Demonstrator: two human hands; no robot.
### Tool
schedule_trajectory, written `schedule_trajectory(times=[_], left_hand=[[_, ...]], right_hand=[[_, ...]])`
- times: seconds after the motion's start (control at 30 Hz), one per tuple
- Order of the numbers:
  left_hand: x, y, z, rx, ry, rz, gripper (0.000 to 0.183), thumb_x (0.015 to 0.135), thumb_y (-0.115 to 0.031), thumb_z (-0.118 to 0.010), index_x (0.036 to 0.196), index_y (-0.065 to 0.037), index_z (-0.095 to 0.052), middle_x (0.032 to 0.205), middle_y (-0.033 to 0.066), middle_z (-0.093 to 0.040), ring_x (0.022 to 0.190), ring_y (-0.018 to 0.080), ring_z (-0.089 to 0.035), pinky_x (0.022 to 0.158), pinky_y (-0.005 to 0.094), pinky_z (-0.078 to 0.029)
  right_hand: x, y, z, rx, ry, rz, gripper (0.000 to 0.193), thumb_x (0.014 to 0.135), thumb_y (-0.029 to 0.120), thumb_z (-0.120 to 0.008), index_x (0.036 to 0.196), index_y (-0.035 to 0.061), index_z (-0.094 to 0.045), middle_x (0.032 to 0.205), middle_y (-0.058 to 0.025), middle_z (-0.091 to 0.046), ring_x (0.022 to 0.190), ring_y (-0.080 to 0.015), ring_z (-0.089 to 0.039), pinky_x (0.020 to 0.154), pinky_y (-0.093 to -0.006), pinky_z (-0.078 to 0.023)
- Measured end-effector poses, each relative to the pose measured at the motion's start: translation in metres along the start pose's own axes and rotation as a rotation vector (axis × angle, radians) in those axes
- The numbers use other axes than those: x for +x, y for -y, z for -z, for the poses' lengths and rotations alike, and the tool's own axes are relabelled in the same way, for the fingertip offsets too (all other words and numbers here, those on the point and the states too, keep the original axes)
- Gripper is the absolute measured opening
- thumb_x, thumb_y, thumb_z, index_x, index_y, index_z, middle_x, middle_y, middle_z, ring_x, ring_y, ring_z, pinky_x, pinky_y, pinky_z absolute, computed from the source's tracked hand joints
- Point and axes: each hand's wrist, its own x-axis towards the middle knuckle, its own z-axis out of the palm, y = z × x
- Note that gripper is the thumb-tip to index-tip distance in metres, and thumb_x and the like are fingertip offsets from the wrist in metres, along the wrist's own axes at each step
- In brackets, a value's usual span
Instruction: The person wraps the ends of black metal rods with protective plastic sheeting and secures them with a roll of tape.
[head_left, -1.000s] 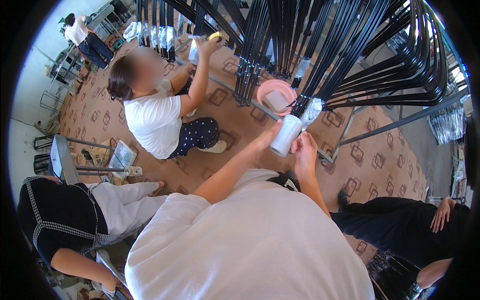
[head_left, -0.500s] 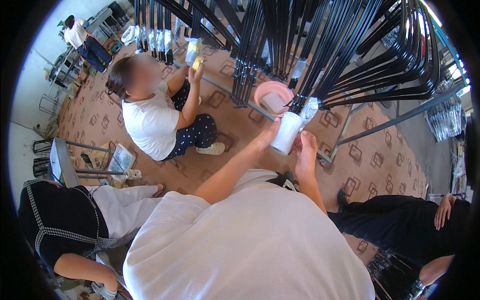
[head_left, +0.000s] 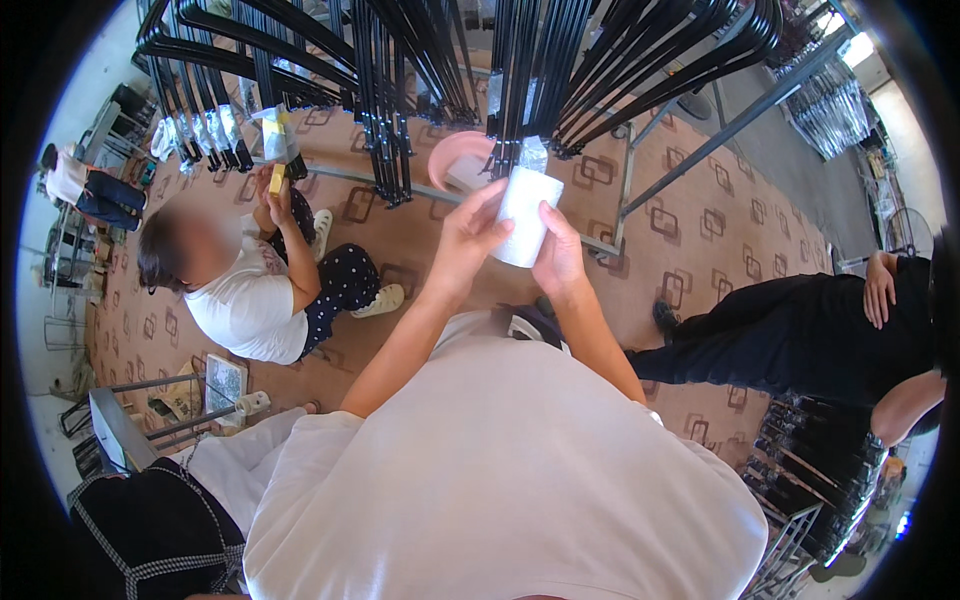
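Between my two hands is a white roll (head_left: 528, 220), which looks like wrapping film, tilted slightly. My left hand (head_left: 468, 235) grips its left side, thumb lying across the front. On the roll's right side, the thumb and fingers of my right hand (head_left: 560, 252) are closed round it. Just beyond the roll's far end, clear film (head_left: 533, 153) is wrapped about the lower ends of several black bent rods (head_left: 517, 90) hanging from a rack. The fingers behind the roll are hidden.
A pink basin (head_left: 440, 160) with a pale block in it stands under the rods. At left a seated co-worker (head_left: 250, 310) holds a yellow object (head_left: 277, 178) by another wrapped bundle. Metal rack bars (head_left: 690, 140) slant at right. A person in black (head_left: 800, 320) is close on the right.
My view has swung to the right, so the scene sits further left. The roll stands more upright, and my left hand has come further round onto its front.
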Motion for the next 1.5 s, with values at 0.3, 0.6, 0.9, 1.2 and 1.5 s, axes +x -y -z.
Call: schedule_trajectory(times=[0.3, 0.6, 0.9, 1.2, 1.5], left_hand=[[0.005, 0.005, 0.018, 0.426, 0.014, -0.107, 0.013, 0.073, -0.001, -0.059, 0.084, -0.001, -0.053, 0.082, 0.0007, -0.053, 0.078, 0.0075, -0.049, 0.07, 0.0214, -0.04], [0.011, 0.017, 0.002, 0.516, 0.077, -0.08, 0.008, 0.075, -0.007, -0.058, 0.075, -0.001, -0.054, 0.067, -0.0036, -0.05, 0.06, 0.0039, -0.044, 0.055, 0.0168, -0.036], [0.014, 0.033, 0.0, 0.429, 0.309, -0.034, 0.027, 0.079, -0.028, -0.054, 0.081, -0.002, -0.046, 0.071, -0.0001, -0.043, 0.067, 0.0101, -0.041, 0.06, 0.0234, -0.034], [0.009, 0.049, -0.017, 0.448, 0.261, -0.199, 0.016, 0.082, -0.018, -0.045, 0.075, -0.005, -0.039, 0.069, 0.0001, -0.04, 0.062, 0.0085, -0.037, 0.056, 0.0222, -0.033], [-0.016, 0.054, -0.051, 0.397, -0.032, 0.016, 0.007, 0.084, -0.011, -0.041, 0.082, -0.005, -0.039, 0.06, 0.0049, -0.043, 0.051, 0.0126, -0.047, 0.048, 0.0279, -0.04]], right_hand=[[-0.009, 0.005, 0.009, -0.125, -0.005, 0.06, 0.041, 0.074, 0.012, -0.057, 0.112, 0.005, -0.043, 0.099, -0.0056, -0.054, 0.09, -0.0158, -0.053, 0.08, -0.03, -0.043], [-0.033, 0.028, 0.013, -0.209, -0.09, 0.075, 0.05, 0.069, 0.017, -0.066, 0.112, 0.0051, -0.042, 0.095, -0.0043, -0.053, 0.086, -0.0133, -0.052, 0.073, -0.0263, -0.042], [-0.051, 0.035, 0.012, -0.221, -0.099, 0.076, 0.059, 0.07, 0.023, -0.066, 0.117, 0.0033, -0.037, 0.099, -0.0071, -0.052, 0.09, -0.015, -0.051, 0.076, -0.0267, -0.041], [-0.059, 0.034, 0.029, -0.256, -0.233, 0.144, 0.05, 0.072, 0.02, -0.063, 0.114, 0.0044, -0.041, 0.099, -0.0048, -0.052, 0.089, -0.0141, -0.05, 0.077, -0.0278, -0.041], [-0.08, 0.03, 0.035, -0.131, -0.38, 0.022, 0.031, 0.074, 0.012, -0.06, 0.1, 0.0025, -0.047, 0.087, -0.0067, -0.056, 0.076, -0.0154, -0.055, 0.067, -0.0292, -0.046]])
